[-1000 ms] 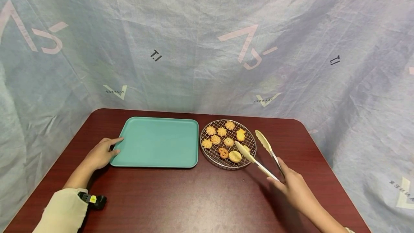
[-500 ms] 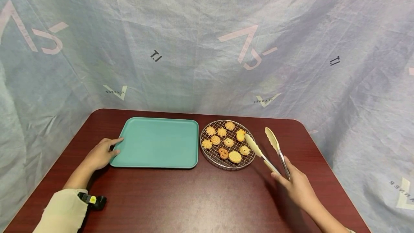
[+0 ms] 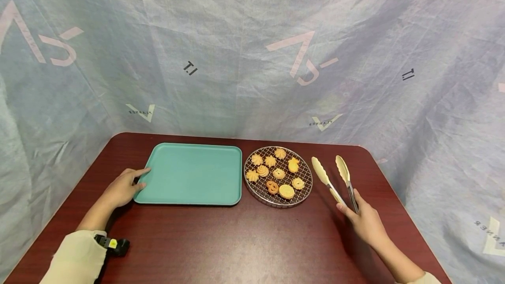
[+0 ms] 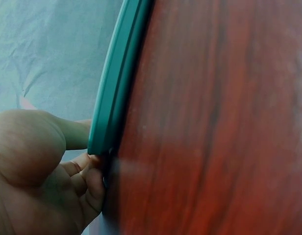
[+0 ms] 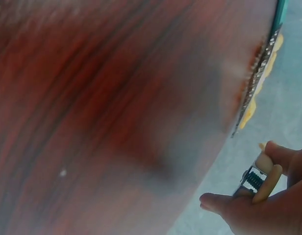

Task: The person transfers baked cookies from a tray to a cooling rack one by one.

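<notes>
My left hand point(image 3: 122, 187) pinches the lower left corner of a plain teal tray point(image 3: 193, 174). In the left wrist view the thumb lies at the rim of the tray point(image 4: 108, 103), other fingers curled below it. My right hand point(image 3: 367, 225) holds tongs point(image 3: 321, 173) with cream tips and metal arms. Their tips stand apart with nothing between, right of a round wire rack point(image 3: 260, 188). On the rack lie several cookies, among them a pretzel point(image 3: 272, 187) and a round ridged cookie point(image 3: 286, 191). In the right wrist view the tongs' spring end point(image 5: 255, 181) shows in the hand.
Tray and rack sit side by side at the back of a dark red wooden table point(image 3: 221, 240). Grey-blue cloth point(image 3: 236, 56) hangs behind the table and along its sides. A black wrist camera point(image 3: 117, 246) is strapped at the left sleeve.
My right hand has drawn the tongs rightward, off the rack's right side, and their tips are now closer together. The left hand, tray and cookies have stayed put.
</notes>
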{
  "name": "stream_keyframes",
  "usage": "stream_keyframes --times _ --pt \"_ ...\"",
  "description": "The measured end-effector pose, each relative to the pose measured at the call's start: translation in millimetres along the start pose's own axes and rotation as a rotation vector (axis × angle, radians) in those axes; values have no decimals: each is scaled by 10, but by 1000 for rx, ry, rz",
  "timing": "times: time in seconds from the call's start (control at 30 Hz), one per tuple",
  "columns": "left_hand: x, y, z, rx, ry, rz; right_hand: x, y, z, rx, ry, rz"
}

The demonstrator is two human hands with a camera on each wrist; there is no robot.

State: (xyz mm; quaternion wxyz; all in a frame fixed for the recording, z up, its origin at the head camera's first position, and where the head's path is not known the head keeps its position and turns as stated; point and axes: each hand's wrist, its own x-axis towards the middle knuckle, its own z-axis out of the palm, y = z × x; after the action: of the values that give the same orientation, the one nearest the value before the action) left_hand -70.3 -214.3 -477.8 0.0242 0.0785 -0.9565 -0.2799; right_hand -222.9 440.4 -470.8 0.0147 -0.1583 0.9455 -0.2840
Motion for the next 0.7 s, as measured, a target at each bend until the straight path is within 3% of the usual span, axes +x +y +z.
stream_keyframes --times 0.7 --pt "2 3 2 -8 7 -5 272 154 80 -18 -45 55"
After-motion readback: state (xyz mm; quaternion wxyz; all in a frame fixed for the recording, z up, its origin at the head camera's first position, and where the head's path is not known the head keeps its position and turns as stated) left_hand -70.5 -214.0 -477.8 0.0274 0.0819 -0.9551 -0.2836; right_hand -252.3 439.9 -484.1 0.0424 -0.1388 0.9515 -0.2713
